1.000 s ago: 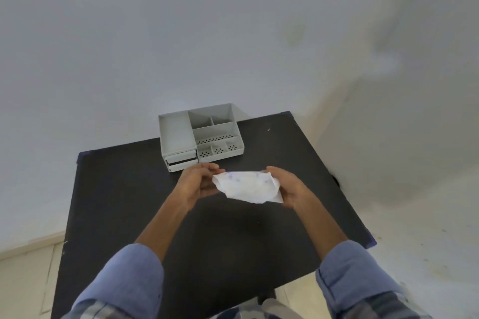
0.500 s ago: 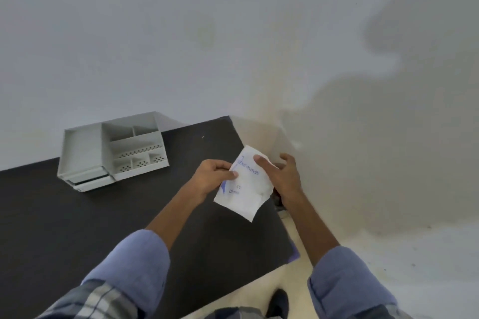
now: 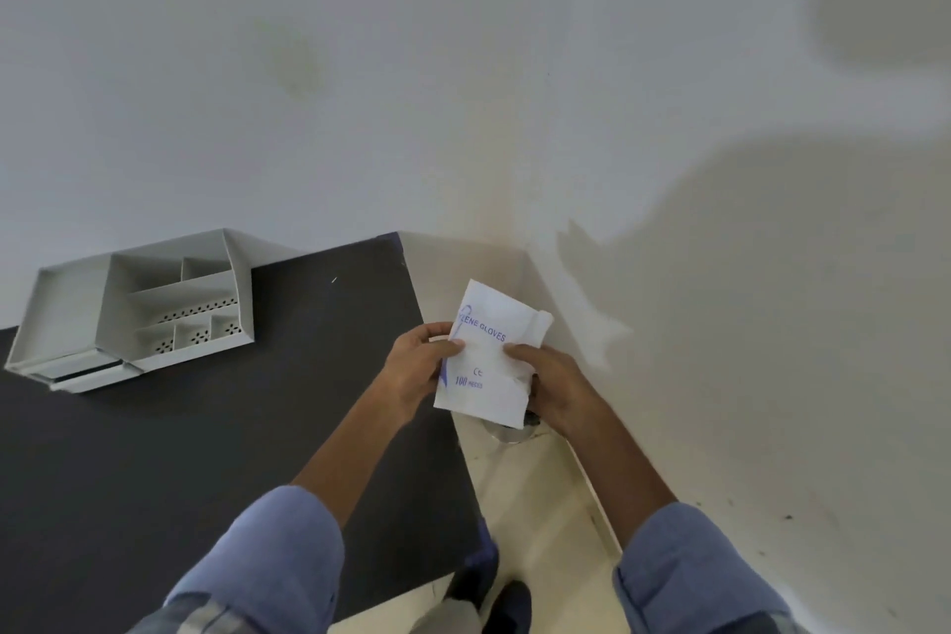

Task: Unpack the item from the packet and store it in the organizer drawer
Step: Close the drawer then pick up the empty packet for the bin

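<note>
A white packet (image 3: 489, 355) with blue print reading "GLOVES" is held upright between both hands, out past the right edge of the black table (image 3: 206, 453). My left hand (image 3: 417, 366) pinches its left edge. My right hand (image 3: 553, 384) grips its right side, thumb on the front. The grey organizer (image 3: 139, 309) stands at the table's far left against the wall, with several open compartments on top and its low drawer (image 3: 87, 371) at the front left, pulled out slightly.
White walls meet in a corner just behind the packet. Pale floor lies right of the table, with a round metal object (image 3: 507, 432) below the packet and a dark shoe (image 3: 507, 602) near the table's front corner.
The view has swung right, so the organizer sits further left. Both hands carried the packet off the table's right edge and turned it more upright, printed face toward me.
</note>
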